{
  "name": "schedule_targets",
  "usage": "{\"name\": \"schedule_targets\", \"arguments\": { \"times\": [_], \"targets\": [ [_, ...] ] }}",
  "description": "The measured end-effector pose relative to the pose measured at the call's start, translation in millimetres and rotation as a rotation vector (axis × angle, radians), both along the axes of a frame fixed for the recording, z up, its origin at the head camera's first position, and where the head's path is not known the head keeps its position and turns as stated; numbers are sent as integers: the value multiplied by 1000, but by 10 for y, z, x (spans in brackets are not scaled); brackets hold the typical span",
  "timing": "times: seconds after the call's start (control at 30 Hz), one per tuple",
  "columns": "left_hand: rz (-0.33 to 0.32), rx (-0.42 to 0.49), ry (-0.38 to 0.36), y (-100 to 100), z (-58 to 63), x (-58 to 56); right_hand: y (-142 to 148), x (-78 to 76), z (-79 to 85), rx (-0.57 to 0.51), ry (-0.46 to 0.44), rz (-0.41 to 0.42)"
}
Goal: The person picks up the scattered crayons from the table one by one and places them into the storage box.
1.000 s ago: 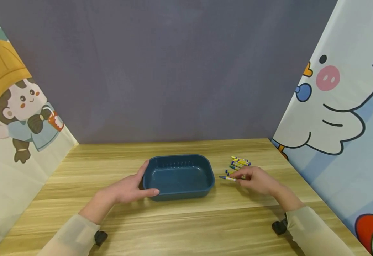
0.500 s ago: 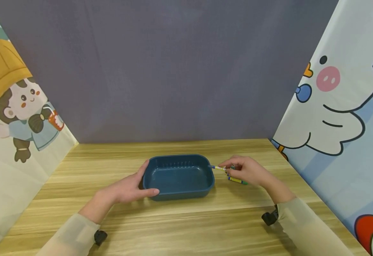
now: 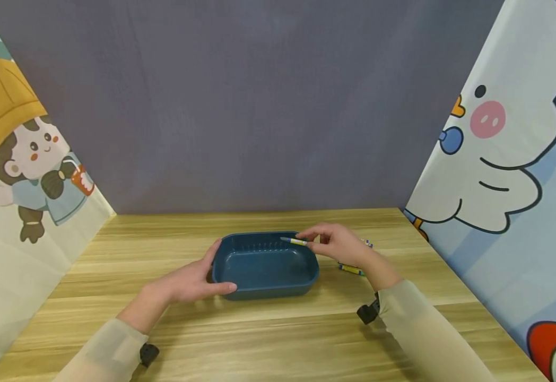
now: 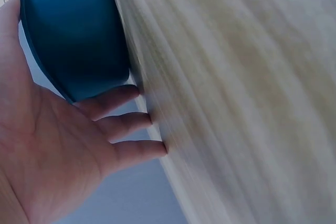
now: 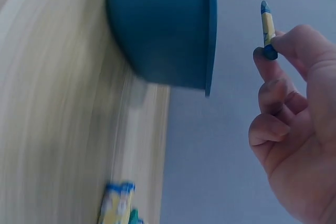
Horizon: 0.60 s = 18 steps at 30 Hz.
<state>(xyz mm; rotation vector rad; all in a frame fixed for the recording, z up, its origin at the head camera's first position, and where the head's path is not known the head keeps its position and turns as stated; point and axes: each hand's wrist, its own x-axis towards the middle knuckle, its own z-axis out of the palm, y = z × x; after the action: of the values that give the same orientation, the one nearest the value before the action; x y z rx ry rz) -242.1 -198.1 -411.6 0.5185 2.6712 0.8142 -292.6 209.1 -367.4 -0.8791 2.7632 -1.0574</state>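
In the head view, a blue tray sits on the table, midway between its left and right edges and closer to the far edge than to the near one. The left hand rests spread against the tray's left end, thumb laid over the near left corner of the rim and another finger along the left wall. The right hand pinches a crayon over the tray's far right corner — its grey-blue tip points left. More crayons lie on the table toward its right edge, beside the tray and partly hidden behind the right hand and wrist.

In the left wrist view, three fingers of the left hand reach out straight below the tray's rim; whether their tips touch the table, I cannot tell.

In the right wrist view, thumb and finger grip the crayon by its dark blue end, the other fingers folded toward the palm. The crayon is held above the rim — apart from the tray — while the loose crayons on the table look blurred
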Motion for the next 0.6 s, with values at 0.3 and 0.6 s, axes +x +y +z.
{"name": "schedule_targets", "arguments": {
  "times": [0.3, 0.6],
  "targets": [
    [2, 15, 4, -10, -7, -37, -466, -217, -68, -65, -47, 70],
    [-11, 56, -2, -23, -13, -46, -836, -341, -216, -35, -67, 122]
  ]
}}
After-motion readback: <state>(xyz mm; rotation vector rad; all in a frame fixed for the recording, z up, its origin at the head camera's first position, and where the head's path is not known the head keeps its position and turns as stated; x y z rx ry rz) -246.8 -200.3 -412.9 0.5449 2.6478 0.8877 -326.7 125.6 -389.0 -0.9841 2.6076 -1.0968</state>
